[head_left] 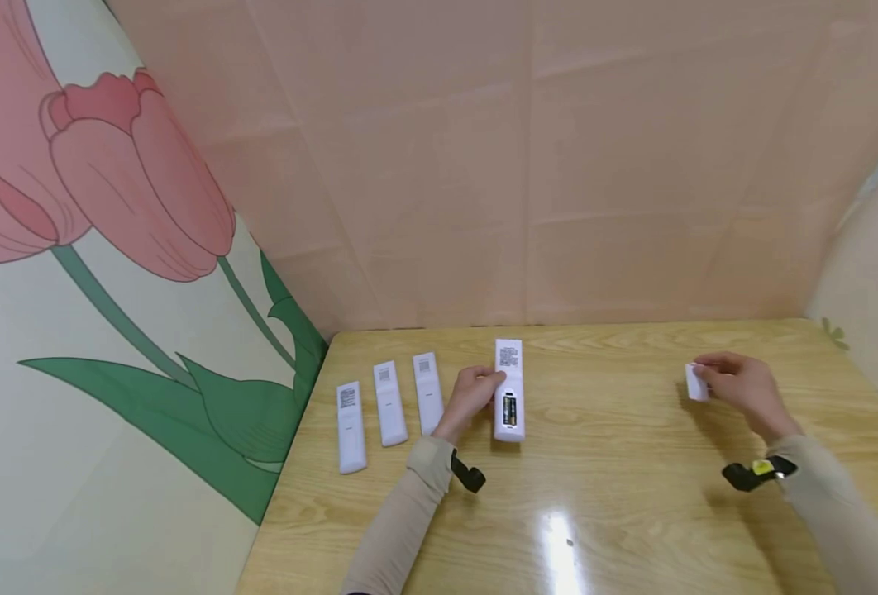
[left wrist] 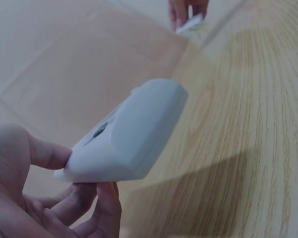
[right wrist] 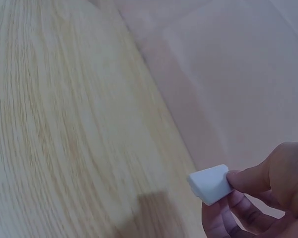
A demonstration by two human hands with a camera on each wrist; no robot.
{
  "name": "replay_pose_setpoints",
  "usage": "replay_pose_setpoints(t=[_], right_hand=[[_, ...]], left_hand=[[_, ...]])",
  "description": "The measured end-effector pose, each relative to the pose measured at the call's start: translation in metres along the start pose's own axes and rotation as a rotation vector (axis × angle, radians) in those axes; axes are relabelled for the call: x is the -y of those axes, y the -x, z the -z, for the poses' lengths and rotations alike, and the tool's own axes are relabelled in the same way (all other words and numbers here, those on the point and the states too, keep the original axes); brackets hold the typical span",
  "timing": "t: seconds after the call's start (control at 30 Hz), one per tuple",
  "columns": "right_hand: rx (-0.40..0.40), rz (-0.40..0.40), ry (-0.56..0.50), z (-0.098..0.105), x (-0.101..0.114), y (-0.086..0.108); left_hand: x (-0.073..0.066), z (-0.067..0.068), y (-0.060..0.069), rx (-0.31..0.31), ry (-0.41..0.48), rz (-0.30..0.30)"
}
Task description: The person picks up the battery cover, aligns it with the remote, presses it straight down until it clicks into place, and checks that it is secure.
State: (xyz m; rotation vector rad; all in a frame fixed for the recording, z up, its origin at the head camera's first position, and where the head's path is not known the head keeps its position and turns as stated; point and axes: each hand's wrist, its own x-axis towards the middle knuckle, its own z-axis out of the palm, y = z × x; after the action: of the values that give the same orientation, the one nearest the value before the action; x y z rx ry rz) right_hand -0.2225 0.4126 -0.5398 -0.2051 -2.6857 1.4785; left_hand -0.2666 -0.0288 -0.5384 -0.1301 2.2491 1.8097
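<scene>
My left hand [head_left: 473, 397] grips a white remote control [head_left: 509, 364] by its side, back facing up. Its battery compartment is uncovered, and two dark batteries [head_left: 509, 409] show inside. In the left wrist view the remote [left wrist: 139, 134] is held above the table, thumb on one face and fingers beneath. Well to the right, my right hand [head_left: 744, 392] pinches a small white battery cover [head_left: 696, 383] between thumb and fingers. The right wrist view shows this cover [right wrist: 211, 184] raised off the table.
Three more white remotes lie side by side at the table's left: one [head_left: 350, 430] outermost, one [head_left: 390, 405] in the middle, and one [head_left: 427, 392] partly behind my left wrist. A pinkish covering [head_left: 528, 165] stands along the back edge of the wooden table [head_left: 617, 487]. A tulip-patterned wall [head_left: 149, 463] borders the left.
</scene>
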Motion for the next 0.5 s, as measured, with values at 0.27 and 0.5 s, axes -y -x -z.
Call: replay_pose_setpoints(t=[0.27,0.5], right_hand=[[0.056,0.009,-0.052,-0.006,0.017,0.003],[0.073,0.045,-0.104,-0.016,0.034,0.008]], left_hand=[[0.000,0.001,0.001,0.003,0.014,-0.014],[-0.002,0.003,0.003,-0.004,0.011,-0.004]])
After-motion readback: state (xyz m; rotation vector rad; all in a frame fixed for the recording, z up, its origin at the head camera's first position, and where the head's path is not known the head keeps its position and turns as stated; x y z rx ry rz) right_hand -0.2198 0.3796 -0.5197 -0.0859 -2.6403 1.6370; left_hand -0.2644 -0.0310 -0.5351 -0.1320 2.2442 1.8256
